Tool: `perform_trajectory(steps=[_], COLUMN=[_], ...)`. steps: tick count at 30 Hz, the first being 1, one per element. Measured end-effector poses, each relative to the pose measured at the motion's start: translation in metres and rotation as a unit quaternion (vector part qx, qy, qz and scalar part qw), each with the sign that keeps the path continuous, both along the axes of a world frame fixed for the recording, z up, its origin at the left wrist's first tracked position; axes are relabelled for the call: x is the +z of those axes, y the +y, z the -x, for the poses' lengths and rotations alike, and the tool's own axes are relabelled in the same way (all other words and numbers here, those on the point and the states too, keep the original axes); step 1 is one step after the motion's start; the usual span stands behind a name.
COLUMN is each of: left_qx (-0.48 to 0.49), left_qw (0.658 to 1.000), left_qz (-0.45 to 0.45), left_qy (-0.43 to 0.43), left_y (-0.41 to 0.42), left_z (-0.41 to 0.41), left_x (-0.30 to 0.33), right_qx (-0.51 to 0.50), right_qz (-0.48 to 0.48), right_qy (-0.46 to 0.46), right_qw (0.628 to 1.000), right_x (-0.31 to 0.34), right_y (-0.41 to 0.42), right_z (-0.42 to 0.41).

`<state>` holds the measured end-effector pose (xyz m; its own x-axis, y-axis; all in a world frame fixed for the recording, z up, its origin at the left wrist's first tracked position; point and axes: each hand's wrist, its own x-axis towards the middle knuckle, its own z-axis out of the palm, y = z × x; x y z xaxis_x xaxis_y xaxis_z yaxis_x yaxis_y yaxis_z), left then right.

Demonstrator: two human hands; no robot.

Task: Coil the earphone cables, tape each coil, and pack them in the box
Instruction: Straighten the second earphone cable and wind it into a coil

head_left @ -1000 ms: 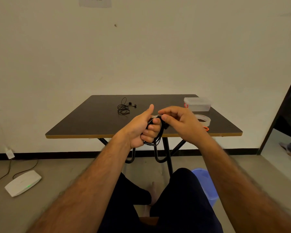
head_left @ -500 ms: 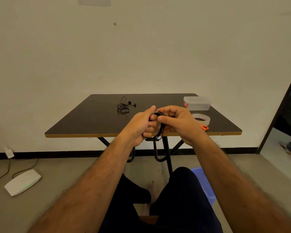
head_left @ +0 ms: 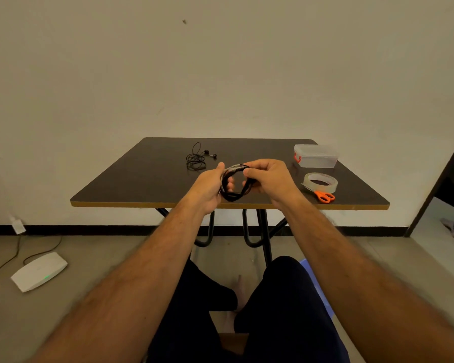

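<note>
Both hands [head_left: 236, 183] around cable coil [head_left: 233, 196]

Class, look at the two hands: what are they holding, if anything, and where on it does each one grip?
A coiled black cable. The left hand grips its left side; the right hand pinches its top right, beside the taped stretch.

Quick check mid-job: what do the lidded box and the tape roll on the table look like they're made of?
The lidded rectangular box looks like translucent, frosted plastic: the dark table shows dimly through its walls, and its red clip looks plastic too. The tape roll appears to be clear glossy adhesive film, pale and see-through on its side; its core material cannot be told.
</note>
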<state>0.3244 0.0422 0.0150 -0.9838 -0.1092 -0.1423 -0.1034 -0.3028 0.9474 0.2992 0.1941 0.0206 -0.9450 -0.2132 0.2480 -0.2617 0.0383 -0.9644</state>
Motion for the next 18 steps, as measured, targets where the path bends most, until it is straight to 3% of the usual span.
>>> perform_trajectory(steps=[9,18], left_qx=[-0.05,-0.058], left_qw=[0.996,0.997], left_qz=[-0.062,0.028], left_qy=[-0.035,-0.031], left_y=[-0.025,-0.042], left_z=[0.027,0.07], left_x=[-0.019,-0.024], right_qx=[0.01,-0.003], right_qz=[-0.025,-0.05], right_qy=[-0.002,-0.038], right_qw=[1.0,0.998], right_x=[-0.024,-0.027], right_y=[-0.016,-0.024], right_z=[0.042,0.088])
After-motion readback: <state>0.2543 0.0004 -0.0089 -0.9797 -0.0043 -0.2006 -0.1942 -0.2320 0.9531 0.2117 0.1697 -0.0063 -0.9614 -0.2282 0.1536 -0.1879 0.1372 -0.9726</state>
